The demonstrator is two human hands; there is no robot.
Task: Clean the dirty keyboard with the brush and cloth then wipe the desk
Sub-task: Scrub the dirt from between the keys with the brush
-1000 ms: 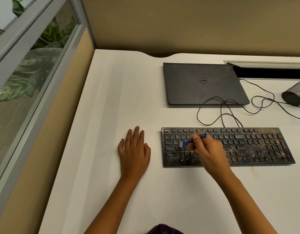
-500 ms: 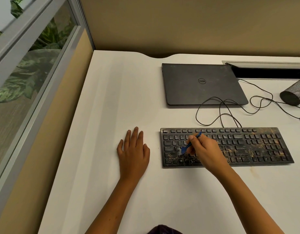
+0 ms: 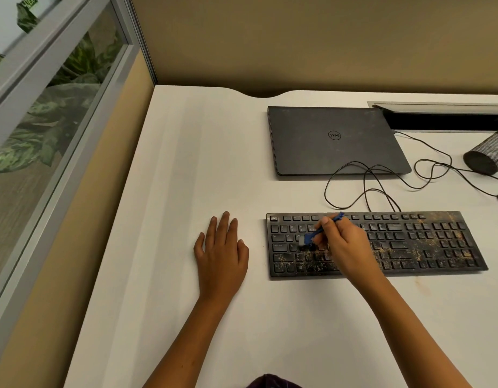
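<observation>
A black keyboard (image 3: 427, 242) speckled with tan dirt lies on the white desk (image 3: 186, 169), in front of me to the right. My right hand (image 3: 346, 247) pinches a small blue brush (image 3: 315, 233) by its handle. Its pale bristles touch the keys on the keyboard's left part. My left hand (image 3: 221, 256) lies flat on the desk, fingers straight, a little left of the keyboard. No cloth is in view.
A closed dark laptop (image 3: 334, 141) lies behind the keyboard. A thin black cable (image 3: 362, 186) loops between them and runs right. A black mesh cup (image 3: 488, 158) lies tipped at the right edge. A cable slot (image 3: 444, 119) opens at the back right. Partition walls border the desk's left and back.
The right hand swept the brush down toward the keyboard's lower left rows, then back up; the bristles now sit higher again. The left hand has stayed flat in place.
</observation>
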